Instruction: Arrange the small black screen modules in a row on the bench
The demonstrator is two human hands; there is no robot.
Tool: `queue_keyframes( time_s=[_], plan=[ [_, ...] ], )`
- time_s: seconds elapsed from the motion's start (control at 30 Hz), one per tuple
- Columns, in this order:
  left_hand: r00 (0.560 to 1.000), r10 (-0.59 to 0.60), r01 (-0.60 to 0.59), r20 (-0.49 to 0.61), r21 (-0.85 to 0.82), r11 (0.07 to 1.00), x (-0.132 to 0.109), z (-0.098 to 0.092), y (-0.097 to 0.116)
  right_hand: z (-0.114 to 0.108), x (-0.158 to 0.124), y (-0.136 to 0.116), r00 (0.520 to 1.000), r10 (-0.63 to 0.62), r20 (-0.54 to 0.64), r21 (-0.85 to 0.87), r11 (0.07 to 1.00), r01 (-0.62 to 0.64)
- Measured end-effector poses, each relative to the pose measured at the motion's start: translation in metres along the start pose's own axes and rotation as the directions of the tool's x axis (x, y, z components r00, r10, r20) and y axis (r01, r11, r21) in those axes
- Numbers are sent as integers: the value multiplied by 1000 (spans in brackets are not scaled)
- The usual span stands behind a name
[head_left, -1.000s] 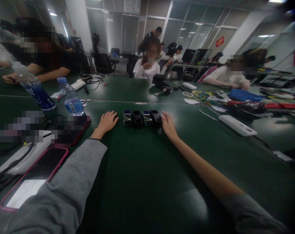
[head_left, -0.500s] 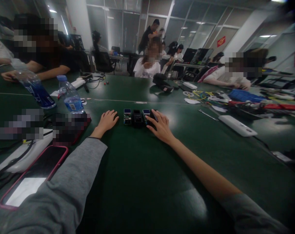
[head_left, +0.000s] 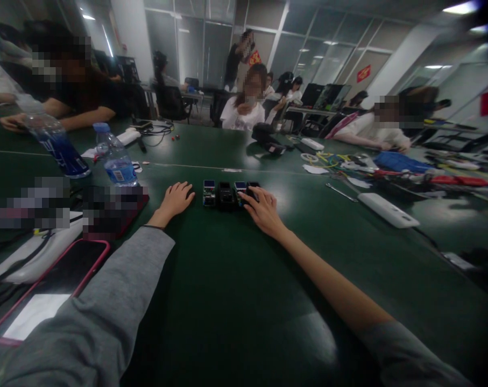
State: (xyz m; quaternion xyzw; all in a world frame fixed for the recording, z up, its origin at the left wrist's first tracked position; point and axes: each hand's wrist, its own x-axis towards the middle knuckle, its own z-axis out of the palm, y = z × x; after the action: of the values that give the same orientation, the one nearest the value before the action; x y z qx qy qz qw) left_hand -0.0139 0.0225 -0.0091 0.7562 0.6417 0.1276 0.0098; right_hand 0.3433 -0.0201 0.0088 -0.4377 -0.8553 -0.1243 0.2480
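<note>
A short row of small electronic modules (head_left: 226,194), some with blue screens, stands on the green table (head_left: 235,290) in front of me. My left hand (head_left: 176,199) lies flat and open on the table just left of the row, touching nothing. My right hand (head_left: 262,210) rests over the right end of the row, its fingers curled round the rightmost black module (head_left: 252,188), which is partly hidden under them.
Two water bottles (head_left: 114,161) stand at the left. A phone in a pink case (head_left: 46,293) and a white power bank lie at my left elbow. Another white power bank (head_left: 383,210), cables and tools lie at the right. Other people sit across the table.
My right hand has moved left from beside the row onto its right end and closed over the rightmost module. My left hand has stayed in place.
</note>
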Motion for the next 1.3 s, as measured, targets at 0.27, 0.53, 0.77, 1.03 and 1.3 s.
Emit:
queue_keyframes(
  time_s=[0.27,0.53,0.77,1.03,1.3],
  plan=[
    [1000,-2,2,19,-2,1000,2,1,-3,23,2,36,899,396,-188,259,903,-343],
    [1000,-9,9,3,-4,1000,2,4,-4,27,0,46,885,461,-59,520,772,-367],
    [1000,-5,5,4,8,1000,-1,-2,1,21,0,40,915,403,35,521,774,-361],
    [1000,-6,6,-2,4,1000,0,0,-1,21,0,38,932,359,38,491,806,-331],
    [1000,10,-10,-2,-5,1000,1,0,-3,26,-1,41,949,313,28,458,840,-291]
  ],
)
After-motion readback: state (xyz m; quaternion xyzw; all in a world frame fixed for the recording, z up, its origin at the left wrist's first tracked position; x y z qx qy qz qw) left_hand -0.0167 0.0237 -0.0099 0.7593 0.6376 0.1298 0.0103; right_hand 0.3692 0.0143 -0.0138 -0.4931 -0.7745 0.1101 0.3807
